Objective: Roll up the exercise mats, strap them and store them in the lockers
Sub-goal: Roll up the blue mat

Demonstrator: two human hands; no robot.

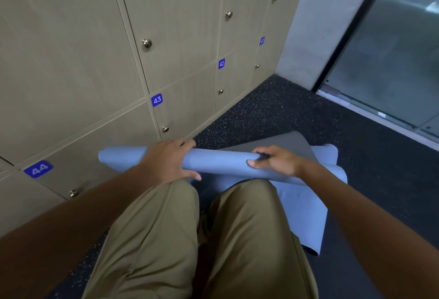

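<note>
Both hands' fingers [187, 144] wrap the rolled blue mat [221, 161].

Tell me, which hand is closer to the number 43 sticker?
Left. The left hand grips the blue mat roll just below the 43 sticker; the right hand holds the roll's end, farther right.

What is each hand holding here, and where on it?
Both hold the rolled blue mat: left hand grips its middle, right hand pinches its right end.

dark speckled floor [273, 106], glass door [392, 61]
</note>
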